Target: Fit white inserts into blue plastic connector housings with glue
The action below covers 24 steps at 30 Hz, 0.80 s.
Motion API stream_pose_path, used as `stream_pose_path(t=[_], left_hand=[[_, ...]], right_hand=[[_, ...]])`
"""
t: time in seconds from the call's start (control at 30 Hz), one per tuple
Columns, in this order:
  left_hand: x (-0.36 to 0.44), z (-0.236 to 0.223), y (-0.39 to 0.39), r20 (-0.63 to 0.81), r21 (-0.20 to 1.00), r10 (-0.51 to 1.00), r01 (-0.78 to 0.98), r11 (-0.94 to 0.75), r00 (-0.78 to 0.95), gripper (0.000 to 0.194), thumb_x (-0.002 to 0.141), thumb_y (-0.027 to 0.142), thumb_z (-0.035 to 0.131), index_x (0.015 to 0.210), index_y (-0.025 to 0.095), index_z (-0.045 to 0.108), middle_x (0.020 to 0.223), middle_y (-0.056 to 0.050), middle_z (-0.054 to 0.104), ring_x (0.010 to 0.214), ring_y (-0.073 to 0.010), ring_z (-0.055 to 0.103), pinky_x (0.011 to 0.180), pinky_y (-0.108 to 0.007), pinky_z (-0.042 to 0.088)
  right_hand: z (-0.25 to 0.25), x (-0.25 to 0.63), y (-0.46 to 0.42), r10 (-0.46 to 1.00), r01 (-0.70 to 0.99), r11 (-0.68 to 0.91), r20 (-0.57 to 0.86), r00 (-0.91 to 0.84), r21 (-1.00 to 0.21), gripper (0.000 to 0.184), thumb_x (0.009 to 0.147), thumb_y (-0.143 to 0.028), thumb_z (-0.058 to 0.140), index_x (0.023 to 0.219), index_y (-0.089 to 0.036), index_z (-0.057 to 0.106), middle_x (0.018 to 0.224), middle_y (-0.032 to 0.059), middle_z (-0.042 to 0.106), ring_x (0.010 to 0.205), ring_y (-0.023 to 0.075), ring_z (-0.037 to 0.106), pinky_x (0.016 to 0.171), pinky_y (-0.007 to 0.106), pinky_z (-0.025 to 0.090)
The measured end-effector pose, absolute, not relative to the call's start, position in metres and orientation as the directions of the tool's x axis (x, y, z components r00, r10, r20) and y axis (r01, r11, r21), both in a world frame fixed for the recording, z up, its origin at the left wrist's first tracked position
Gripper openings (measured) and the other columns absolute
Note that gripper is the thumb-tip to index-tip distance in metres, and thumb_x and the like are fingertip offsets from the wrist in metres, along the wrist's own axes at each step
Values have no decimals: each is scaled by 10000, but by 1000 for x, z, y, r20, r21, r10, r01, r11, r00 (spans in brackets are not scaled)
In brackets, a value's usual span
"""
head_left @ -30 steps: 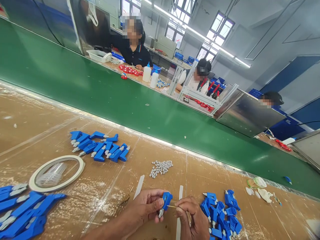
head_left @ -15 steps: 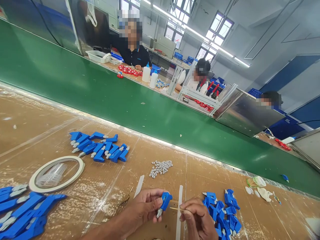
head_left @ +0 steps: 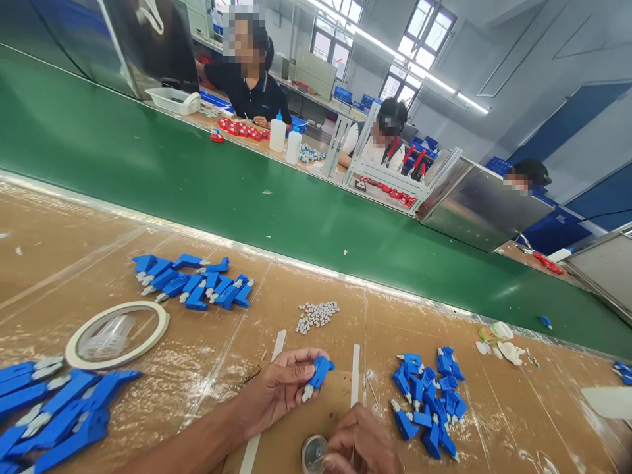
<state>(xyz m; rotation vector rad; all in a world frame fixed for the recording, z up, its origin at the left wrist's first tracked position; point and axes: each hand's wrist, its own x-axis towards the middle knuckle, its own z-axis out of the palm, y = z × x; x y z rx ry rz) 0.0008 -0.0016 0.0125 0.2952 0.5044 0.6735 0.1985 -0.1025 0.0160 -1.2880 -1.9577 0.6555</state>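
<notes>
My left hand (head_left: 284, 388) grips a small blue plastic piece (head_left: 320, 374) with a pale grey tip pointing down. Low in the view, my right hand (head_left: 363, 444) is closed in a pinch around a thin wooden stick, mostly hidden by the fingers. Its fingertips are at the rim of a small round clear dish (head_left: 307, 453). Beyond the hands lies a heap of tiny grey parts (head_left: 316, 316). To the right of my right hand is a pile of blue pieces (head_left: 429, 401).
At left lie more blue pieces (head_left: 195, 283), longer blue pieces (head_left: 64, 411) and a tape ring (head_left: 79, 359) around clear plastic cups. Another thin stick (head_left: 373, 390) rests near a white tape strip (head_left: 355, 375). A green belt (head_left: 296, 217) separates this table from several co-workers.
My right hand has drawn back from the blue piece, down to the clear dish, which has come into view. My left hand still holds the piece. The camera view has shifted slightly.
</notes>
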Motion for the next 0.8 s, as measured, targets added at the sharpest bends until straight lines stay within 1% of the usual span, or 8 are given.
stream_pose_path(t=[0.1, 0.17, 0.23, 0.33, 0.47, 0.57, 0.67, 0.8], left_hand=[[0, 14, 0, -356, 418, 658, -517, 747, 663, 330, 575, 219, 855, 865, 133, 723, 773, -27, 648, 560, -82, 551, 512, -182, 399], [1, 14, -1, -363, 424, 654, -508, 750, 663, 313, 572, 215, 835, 850, 139, 712, 751, -23, 637, 561, -91, 552, 512, -189, 388], [4, 12, -2, -360, 438, 659, -503, 745, 661, 303, 571, 215, 817, 842, 138, 706, 708, -13, 614, 547, -92, 541, 515, -196, 385], [7, 6, -4, -340, 460, 671, -506, 730, 658, 274, 591, 216, 792, 836, 135, 701, 673, 1, 585, 508, -79, 511, 511, -199, 377], [10, -1, -3, -322, 468, 684, -518, 716, 655, 251, 635, 218, 766, 860, 136, 691, 690, -8, 593, 516, -85, 538, 494, -192, 346], [11, -1, 0, -339, 430, 678, -534, 728, 653, 253, 588, 217, 775, 808, 136, 682, 658, 5, 572, 505, -84, 512, 495, -198, 361], [12, 0, 1, -364, 401, 673, -544, 737, 644, 266, 561, 204, 772, 799, 127, 679, 650, 12, 561, 513, -80, 493, 523, -203, 398], [11, 2, 1, -385, 376, 666, -551, 745, 638, 252, 570, 199, 755, 793, 132, 658, 653, 10, 572, 489, -74, 495, 486, -186, 348]], right_hand=[[31, 200, -91, 973, 657, 227, 149, -174, -718, 219, 843, -397, 724, 996, -242, 701, 782, 17, 682, 546, 149, 564, 501, 254, 458], [38, 201, -74, 992, 715, 126, 106, -72, -688, 121, 855, -319, 701, 936, -230, 695, 733, -2, 680, 559, 153, 590, 525, 247, 475], [41, 202, -48, 996, 765, 83, 79, -42, -638, 39, 868, -234, 653, 860, -216, 687, 704, -4, 688, 590, 166, 628, 544, 248, 485], [36, 201, -2, 989, 810, 141, 116, -91, -569, 105, 833, -120, 623, 847, -207, 680, 768, 24, 723, 682, 201, 674, 621, 284, 510], [24, 196, 42, 975, 854, 205, 179, -134, -479, 205, 819, -22, 557, 838, -196, 665, 842, 68, 710, 801, 244, 672, 722, 346, 510], [19, 192, 51, 965, 868, 248, 190, -181, -430, 205, 843, -21, 557, 834, -192, 669, 854, 71, 700, 835, 251, 663, 747, 351, 497], [17, 191, 50, 960, 876, 272, 178, -217, -399, 180, 857, -38, 578, 842, -190, 675, 843, 64, 692, 801, 241, 656, 722, 336, 488], [17, 190, 50, 959, 887, 280, 152, -240, -366, 172, 868, -50, 578, 866, -189, 679, 851, 59, 672, 809, 232, 643, 716, 320, 475]])
